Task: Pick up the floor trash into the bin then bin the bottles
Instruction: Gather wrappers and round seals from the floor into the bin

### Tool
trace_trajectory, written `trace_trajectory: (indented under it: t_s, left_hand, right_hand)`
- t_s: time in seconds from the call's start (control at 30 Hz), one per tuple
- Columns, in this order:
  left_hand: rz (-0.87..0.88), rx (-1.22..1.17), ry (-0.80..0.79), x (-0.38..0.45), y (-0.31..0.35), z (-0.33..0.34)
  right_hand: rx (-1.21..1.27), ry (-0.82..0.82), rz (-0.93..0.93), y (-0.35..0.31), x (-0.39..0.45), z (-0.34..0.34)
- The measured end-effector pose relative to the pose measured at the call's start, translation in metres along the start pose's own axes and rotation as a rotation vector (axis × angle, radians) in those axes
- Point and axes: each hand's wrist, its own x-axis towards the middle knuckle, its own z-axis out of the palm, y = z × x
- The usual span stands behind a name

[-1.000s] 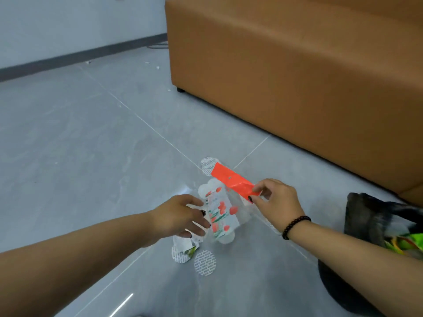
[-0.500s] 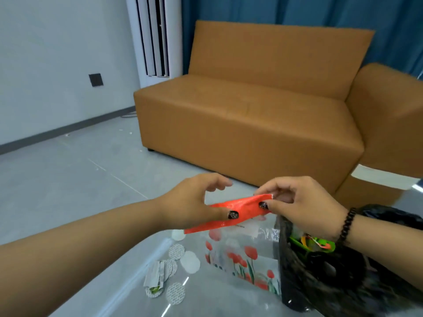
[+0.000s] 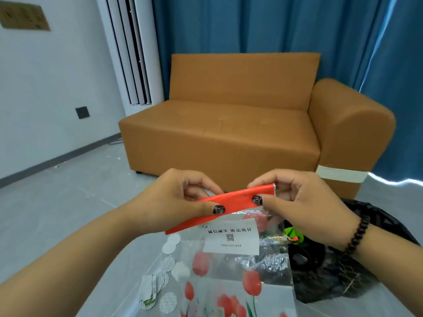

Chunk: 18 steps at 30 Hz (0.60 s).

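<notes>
Both hands raised over the floor. Left hand (image 3: 180,197) and right hand (image 3: 304,200) each pinch the red strip topping a clear flowered bag (image 3: 231,255), thumbs in front. Bag hangs below the fingers, beside the black bin bag (image 3: 332,266) under the right wrist.

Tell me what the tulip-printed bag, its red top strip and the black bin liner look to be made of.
Tulip-printed bag: thin clear plastic film, glossy; the floor shows through between the flowers.
Red top strip: looks like glossy plastic or coated card, folded over the bag's mouth, with sheen along it.
Black bin liner: thin black plastic, crinkled, with specks of shine.
</notes>
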Motion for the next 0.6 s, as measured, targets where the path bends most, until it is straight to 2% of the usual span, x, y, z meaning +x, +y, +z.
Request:
trace_trajectory:
  t_s: [0.13,0.33,0.47,0.6]
  left_hand:
    - [-0.024,-0.082,-0.001,-0.01,0.001,-0.006]
    - [-0.065,0.01,-0.064,-0.015,-0.008,-0.01]
    - [-0.082,-0.017,-0.089,-0.019,-0.012,-0.012]
    - [-0.116,-0.082,-0.078,-0.023,-0.019,-0.018]
  right_hand:
    - [-0.032,0.038,-0.005,-0.001,-0.006,-0.01]
    - [-0.079,-0.041,0.049,0.012,-0.008,-0.014]
    - [0.006,-0.104,0.074,0.016,-0.006,-0.01]
    - [0.062,-0.047,0.067,0.024,0.0,-0.007]
